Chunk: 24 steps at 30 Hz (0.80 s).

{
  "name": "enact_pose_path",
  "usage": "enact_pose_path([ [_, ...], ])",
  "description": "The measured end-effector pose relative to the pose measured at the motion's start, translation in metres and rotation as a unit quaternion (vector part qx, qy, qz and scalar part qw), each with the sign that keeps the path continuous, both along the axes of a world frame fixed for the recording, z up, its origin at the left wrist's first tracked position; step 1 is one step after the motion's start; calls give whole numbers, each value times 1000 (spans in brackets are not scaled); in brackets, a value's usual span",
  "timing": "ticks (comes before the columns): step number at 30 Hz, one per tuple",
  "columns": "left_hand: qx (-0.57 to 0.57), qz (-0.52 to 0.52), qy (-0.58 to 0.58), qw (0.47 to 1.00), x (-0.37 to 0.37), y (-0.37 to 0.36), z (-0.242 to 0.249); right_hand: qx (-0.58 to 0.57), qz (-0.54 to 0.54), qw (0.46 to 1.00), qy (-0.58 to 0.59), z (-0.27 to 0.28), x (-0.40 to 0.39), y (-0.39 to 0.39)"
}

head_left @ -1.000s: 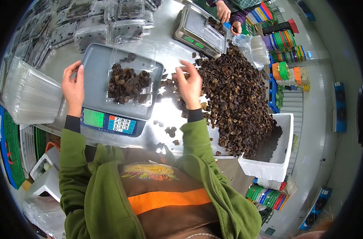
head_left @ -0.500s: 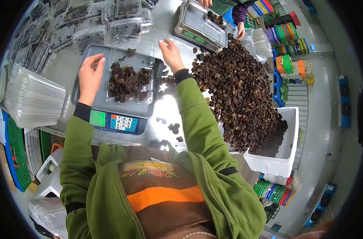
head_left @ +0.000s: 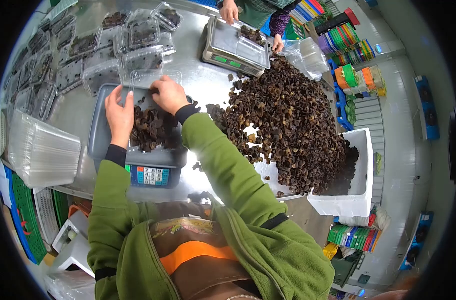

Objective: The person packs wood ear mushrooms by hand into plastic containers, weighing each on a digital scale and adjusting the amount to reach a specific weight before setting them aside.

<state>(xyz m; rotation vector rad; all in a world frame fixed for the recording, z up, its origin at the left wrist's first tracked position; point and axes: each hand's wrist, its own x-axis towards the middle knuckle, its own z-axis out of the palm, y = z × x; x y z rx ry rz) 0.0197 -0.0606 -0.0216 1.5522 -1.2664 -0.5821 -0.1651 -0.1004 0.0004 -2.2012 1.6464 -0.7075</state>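
Observation:
An open clear plastic clamshell box (head_left: 173, 76) sits on the grey tray of a digital scale (head_left: 100, 142), with dark wood ear mushrooms (head_left: 150, 131) in its base. My left hand (head_left: 120, 119) is at the box's left side, thumb and fingers apart, holding nothing that I can see. Over the far part of the base, near the fold to the lid, my right hand (head_left: 169, 96) reaches in with curled fingers. Whatever its fingertips pinch is hidden under the hand. Part of the scale's keypad (head_left: 153, 176) shows below the box.
A large heap of wood ears (head_left: 288, 125) spreads to the right, reaching a white foam box (head_left: 365, 170). Filled clamshells (head_left: 85, 45) crowd the far left; nested empty ones (head_left: 45, 152) stand nearer. Across the table, a co-worker's hand (head_left: 229, 11) is by a second scale (head_left: 235, 50).
My right hand has moved left from beside the box to over it, its fingers now curled. My left hand has come closer to the box's left edge. The view has shifted slightly.

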Motion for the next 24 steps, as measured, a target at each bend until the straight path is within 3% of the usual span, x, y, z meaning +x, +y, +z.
enact_pose_path([
  [1,14,16,-5,1000,6,-8,-8,35,0,999,4,-3,-4,-8],
  [3,63,-32,103,992,29,-14,-19,-62,-138,986,-73,18,-30,-6],
  [6,188,-62,181,963,51,-22,-24,-172,-341,909,167,74,-67,22],
  [9,262,-80,275,922,34,-36,-16,-100,-251,963,1,56,-98,32],
  [11,272,-118,306,905,23,-33,-4,39,-178,967,-180,40,-106,44],
  [12,255,-127,335,898,19,-28,8,104,-158,945,-267,39,-103,54],
  [13,239,-136,362,891,19,-24,17,104,-159,945,-267,39,-101,64],
  [15,225,-150,351,896,25,-7,25,242,-189,822,-481,31,-98,87],
  [17,169,-226,203,938,32,19,36,300,-146,806,-489,19,-99,105],
  [18,152,-241,201,937,35,32,35,315,-129,803,-489,14,-98,114],
  [19,154,-241,200,937,38,45,34,330,-111,800,-489,10,-96,123],
  [21,36,-231,28,972,44,72,28,363,-107,782,-496,14,-86,139],
  [22,24,-239,-6,971,48,83,22,364,-100,798,-470,15,-81,147],
  [24,49,-226,51,971,48,105,12,350,-67,818,-451,11,-73,158],
])
